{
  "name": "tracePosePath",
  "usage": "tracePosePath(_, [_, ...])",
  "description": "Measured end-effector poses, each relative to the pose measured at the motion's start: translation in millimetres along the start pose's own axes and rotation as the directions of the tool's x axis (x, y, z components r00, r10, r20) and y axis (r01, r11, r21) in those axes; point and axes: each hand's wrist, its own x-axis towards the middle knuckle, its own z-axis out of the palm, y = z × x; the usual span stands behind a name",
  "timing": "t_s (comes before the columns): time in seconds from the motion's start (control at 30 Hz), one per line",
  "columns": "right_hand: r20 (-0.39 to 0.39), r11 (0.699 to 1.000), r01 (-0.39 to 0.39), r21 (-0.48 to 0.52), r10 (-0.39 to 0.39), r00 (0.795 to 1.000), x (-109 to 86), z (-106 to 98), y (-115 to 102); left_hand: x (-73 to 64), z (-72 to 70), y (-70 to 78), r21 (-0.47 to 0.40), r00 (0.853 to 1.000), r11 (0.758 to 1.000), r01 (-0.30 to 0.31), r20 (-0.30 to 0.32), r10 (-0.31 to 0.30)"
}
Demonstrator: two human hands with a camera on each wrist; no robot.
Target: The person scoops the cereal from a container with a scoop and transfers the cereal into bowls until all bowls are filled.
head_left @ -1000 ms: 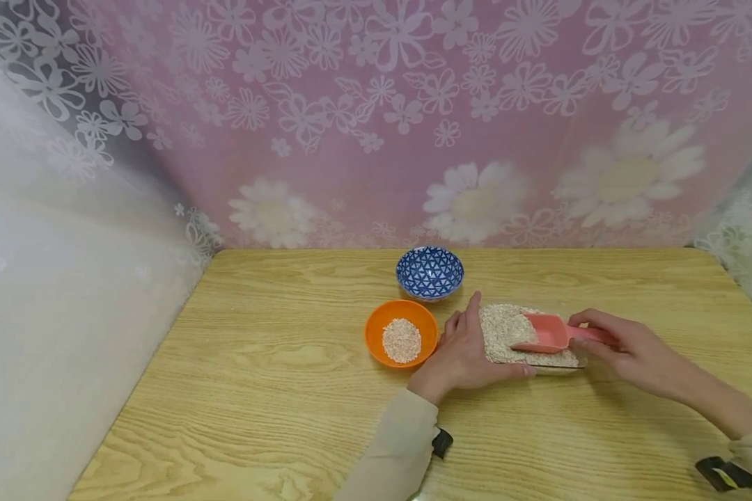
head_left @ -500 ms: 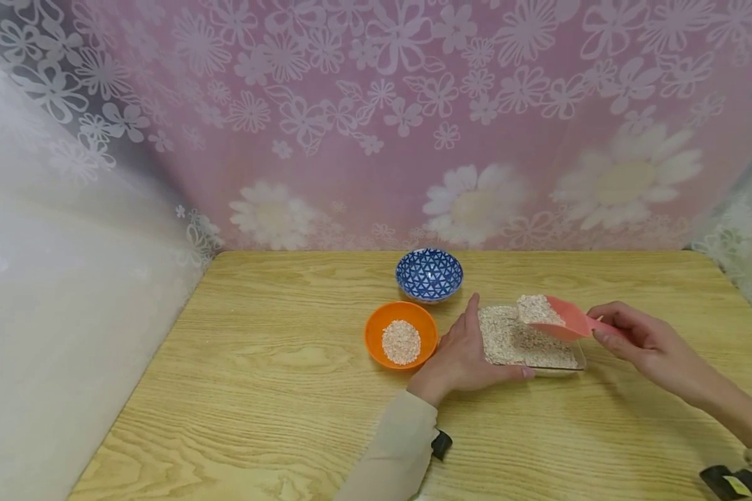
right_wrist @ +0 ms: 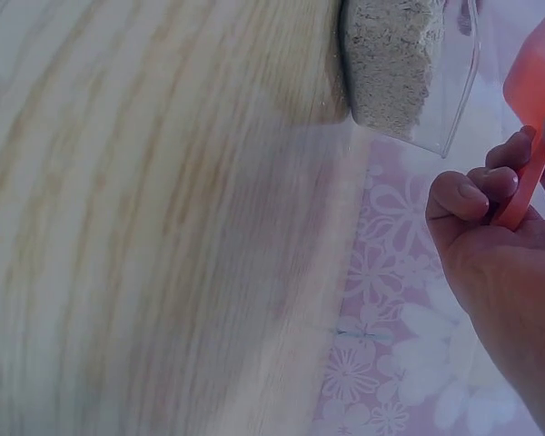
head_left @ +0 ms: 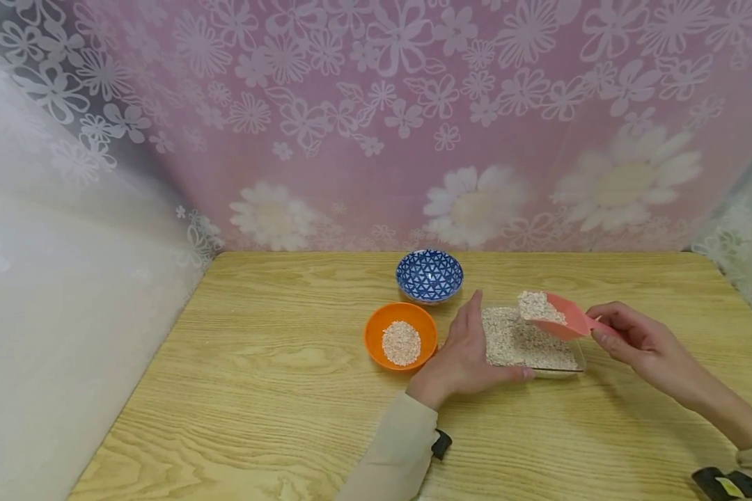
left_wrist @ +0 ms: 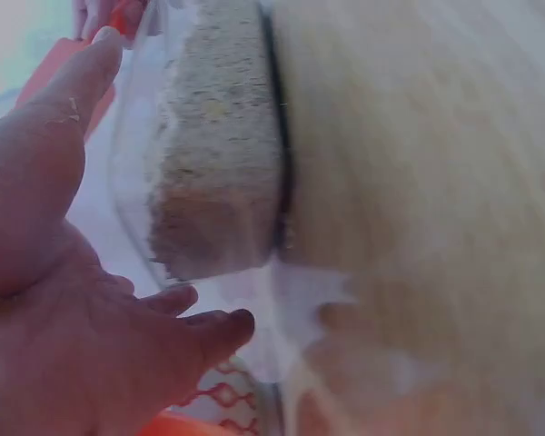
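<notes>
A pink scoop (head_left: pixel 573 319), loaded with pale flakes like rolled oats (head_left: pixel 539 307), is held above a clear rectangular container (head_left: pixel 554 374). My right hand (head_left: pixel 642 344) grips its handle, fingers curled round it in the right wrist view. More flakes (head_left: pixel 507 344) fill much of the container, their top level below its rim in the left wrist view. My left hand (head_left: pixel 460 355) rests against the container's left end, fingers fairly straight and thumb along the front side. Just left of that hand sits an orange bowl (head_left: pixel 374 341) with a small heap of flakes inside.
A blue and white patterned bowl (head_left: pixel 429 275) stands behind the orange bowl, with nothing seen in it. Everything rests on a wood-grain table (head_left: pixel 257 390). A pink floral curtain (head_left: pixel 351 174) hangs along the back edge, and a pale sheet (head_left: pixel 69 313) at the left.
My right hand has lifted the scoop out of the flakes, now loaded and tilted above the container. Over the last half second it barely moves. My left hand stays at the container.
</notes>
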Motion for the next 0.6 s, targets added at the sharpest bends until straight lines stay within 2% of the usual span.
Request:
tracePosePath(0.17, [-0.012,1.000,0.014,0.010,-0.013,1.000,0.8,-0.1,-1.0,-3.0,-10.0,7.2,-0.032,0.996,0.997,-0.075,-0.043,0.074])
tracePosePath(0.27, [-0.016,1.000,0.014,0.013,-0.014,1.000,1.5,-0.6,-2.4,-6.7,-21.2,10.0,-0.092,0.988,0.986,-0.138,-0.083,0.130])
tracePosePath(0.33, [-0.020,1.000,0.019,0.017,-0.019,1.000,2.4,-0.5,-3.1,-10.2,-29.9,8.8,-0.095,0.980,0.980,-0.175,-0.116,0.163])
tracePosePath(0.47, [-0.026,1.000,0.022,0.019,-0.022,0.999,4.0,1.0,-6.1,-19.3,-47.2,-3.1,-0.051,0.966,0.981,-0.187,-0.193,0.174])
tracePosePath(0.6, [-0.026,1.000,0.022,0.021,-0.022,0.999,5.9,3.0,-9.7,-28.0,-63.6,-24.1,0.002,0.949,0.980,-0.201,-0.246,0.195])
